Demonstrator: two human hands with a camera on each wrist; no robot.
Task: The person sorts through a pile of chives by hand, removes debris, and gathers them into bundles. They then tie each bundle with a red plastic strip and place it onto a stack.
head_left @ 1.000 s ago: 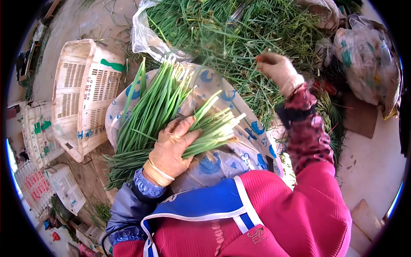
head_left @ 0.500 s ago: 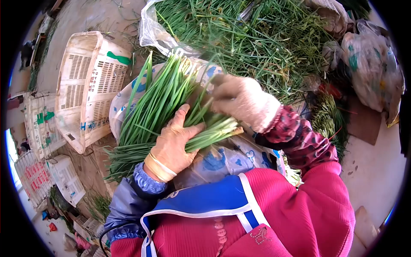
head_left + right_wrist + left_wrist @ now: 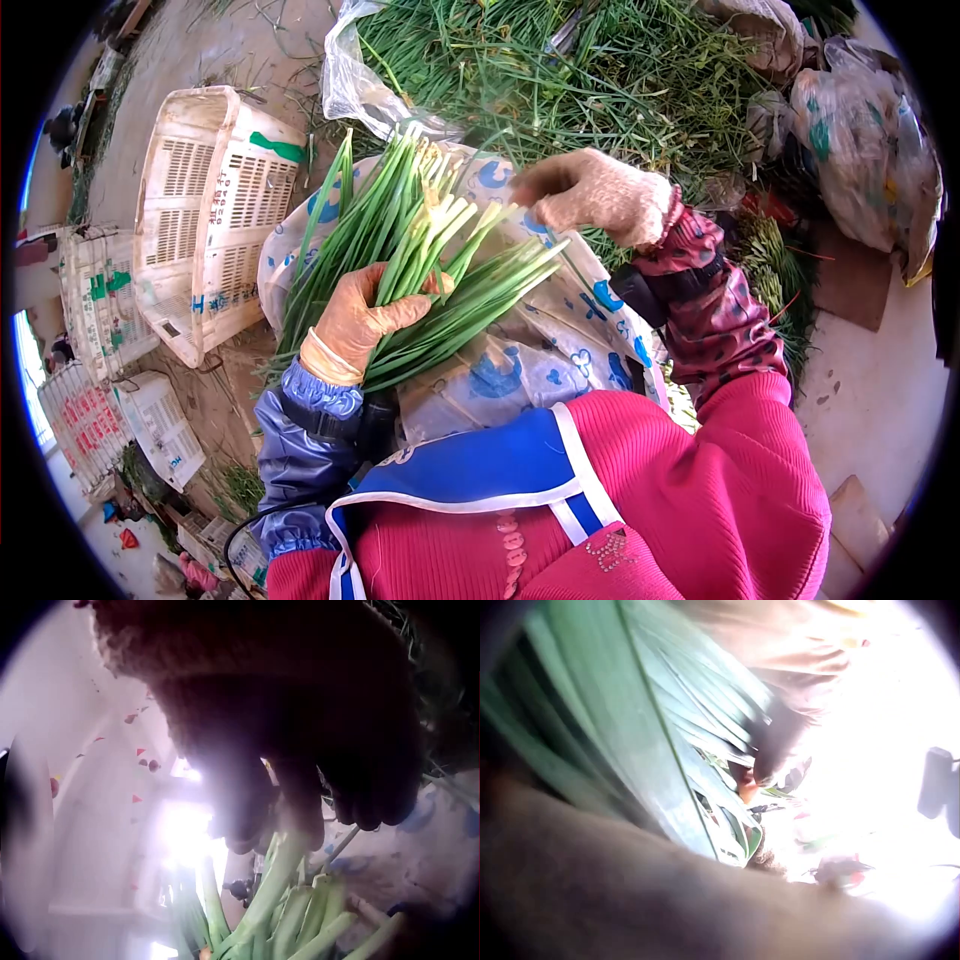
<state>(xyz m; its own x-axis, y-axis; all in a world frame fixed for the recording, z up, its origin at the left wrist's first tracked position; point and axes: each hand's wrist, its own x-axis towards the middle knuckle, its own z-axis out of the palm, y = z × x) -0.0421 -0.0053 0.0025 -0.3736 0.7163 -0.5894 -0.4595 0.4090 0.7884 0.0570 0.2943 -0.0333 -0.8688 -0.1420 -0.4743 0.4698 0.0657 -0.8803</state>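
Observation:
My left hand [image 3: 365, 320], in a tan glove, grips a thick bunch of green onions [image 3: 400, 250] around its middle and holds it raised over my lap, white cut ends pointing up and right. In the left wrist view the green leaves [image 3: 652, 727] fill the frame beside the blurred hand [image 3: 630, 900]. My right hand [image 3: 590, 195], in a knit glove, is at the bunch's cut ends with its fingers curled. The right wrist view shows those fingers [image 3: 300, 750] closing down on the end of a stalk [image 3: 289, 870].
A blue-printed plastic sheet [image 3: 560, 330] covers my lap. A big loose pile of greens [image 3: 600, 80] lies ahead. White plastic crates [image 3: 205, 210] lie on the ground at left, with more [image 3: 100, 300] beyond. Stuffed plastic bags [image 3: 860, 140] sit at right.
My right hand came back from the pile of greens to the bunch's cut ends. My left hand shifted from pressing the bunch on my lap to gripping and lifting it more upright.

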